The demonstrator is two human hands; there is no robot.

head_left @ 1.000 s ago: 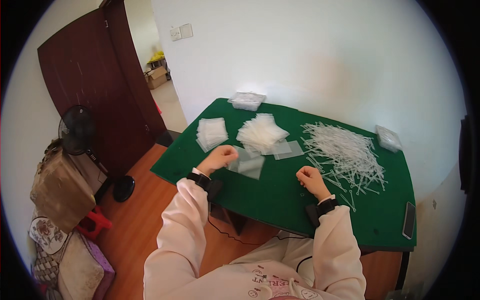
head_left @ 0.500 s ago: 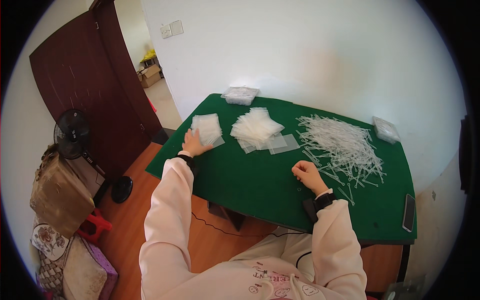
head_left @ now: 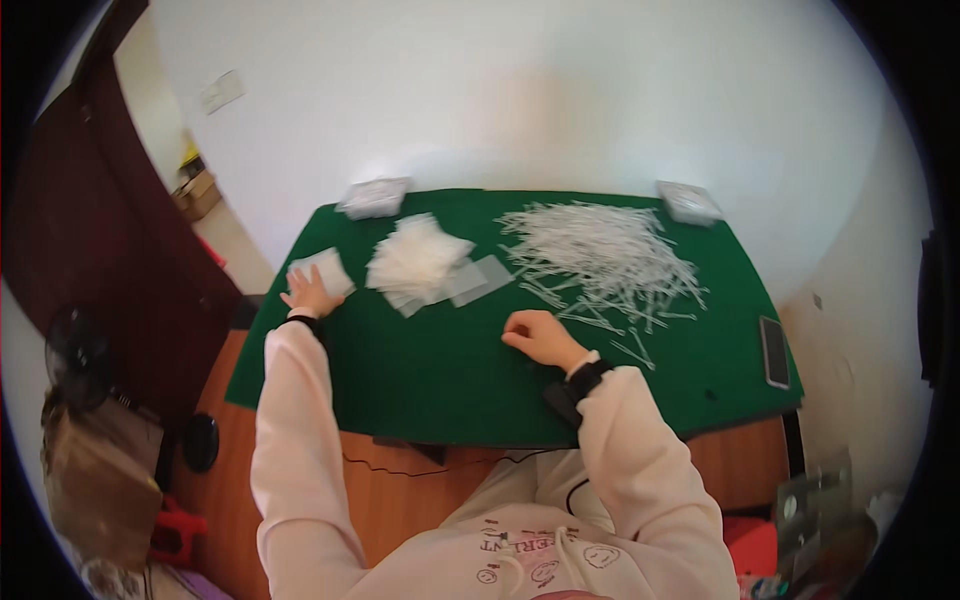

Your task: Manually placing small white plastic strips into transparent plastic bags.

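My left hand (head_left: 315,292) lies with fingers spread on a small stack of clear plastic bags (head_left: 337,266) at the table's left side. Beside it, a larger fanned heap of the same kind of bags (head_left: 415,258) spreads out, with loose flat ones at its right edge. My right hand (head_left: 545,338) is held over the table's middle with its fingers curled closed. Whatever it may hold is hidden. Just beyond it sprawls a big pile of thin clear plastic sticks (head_left: 600,250), some with a small loop at one end; a few lie apart near my right wrist.
Packed clear bundles stand at the back left (head_left: 376,197) and back right (head_left: 689,202) of the green table (head_left: 420,385). A phone (head_left: 774,352) lies by the right edge. A wall rises behind. On the floor at left are a black fan (head_left: 80,350) and a cardboard box (head_left: 100,475).
The view has swung to the right, so the table appears further left and more level. My left hand reaches further over its bag stack. My right hand stays curled.
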